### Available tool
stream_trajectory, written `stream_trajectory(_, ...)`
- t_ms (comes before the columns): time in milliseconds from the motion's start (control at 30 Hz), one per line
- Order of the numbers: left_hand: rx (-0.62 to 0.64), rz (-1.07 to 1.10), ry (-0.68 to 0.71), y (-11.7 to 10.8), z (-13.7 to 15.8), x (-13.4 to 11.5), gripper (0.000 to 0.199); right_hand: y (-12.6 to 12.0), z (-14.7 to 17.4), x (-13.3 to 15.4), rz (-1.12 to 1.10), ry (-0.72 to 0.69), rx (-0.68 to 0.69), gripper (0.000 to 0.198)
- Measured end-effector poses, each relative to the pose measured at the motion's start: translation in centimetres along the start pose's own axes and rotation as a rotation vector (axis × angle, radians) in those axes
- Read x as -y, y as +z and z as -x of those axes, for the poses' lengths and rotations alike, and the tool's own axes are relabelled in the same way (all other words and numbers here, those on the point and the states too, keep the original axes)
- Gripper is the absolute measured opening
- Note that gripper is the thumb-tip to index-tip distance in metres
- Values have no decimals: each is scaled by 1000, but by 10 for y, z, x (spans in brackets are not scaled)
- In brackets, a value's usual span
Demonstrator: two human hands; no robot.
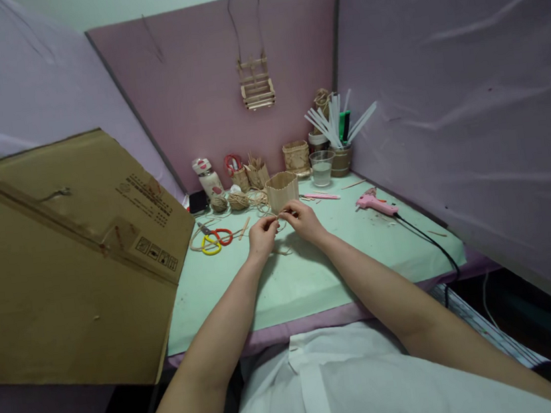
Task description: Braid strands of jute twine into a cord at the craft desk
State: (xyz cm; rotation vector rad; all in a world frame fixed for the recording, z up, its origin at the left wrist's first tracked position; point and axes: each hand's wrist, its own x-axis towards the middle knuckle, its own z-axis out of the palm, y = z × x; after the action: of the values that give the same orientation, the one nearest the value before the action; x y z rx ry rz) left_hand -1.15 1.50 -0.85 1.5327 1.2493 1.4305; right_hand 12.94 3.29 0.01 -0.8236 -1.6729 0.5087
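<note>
Twine [279, 216] pinched between hands [261, 237] [306, 221]; cardboard print [147, 199] too small to read

a slatted cup [283, 195] blocks straight ahead, while bare tabletop [345, 219] lies rightward.

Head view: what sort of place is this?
Probably a small handicraft workspace: a pink glue gun, red-and-yellow scissors and balls of twine lie on one covered tabletop. Whether it's in a home or a workshop, I can't tell.
</note>
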Motion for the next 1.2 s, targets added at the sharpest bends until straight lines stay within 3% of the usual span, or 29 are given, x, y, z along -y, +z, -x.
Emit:
stream_trajectory(433,176,71,-66,3,8,-14,20,0,-2,-4,-246,324,-3,19)
stream_trajectory(700,180,174,-169,5,8,-12,18,1,-3,-5,-274,362,70,25)
stream_trajectory(867,167,46,-94,4,8,-13,7,3,-2,-6,-307,360,73,24)
stream_trajectory(1200,90,-106,-5,2,3,-4,14,2,-1,-1,-293,390,53,27)
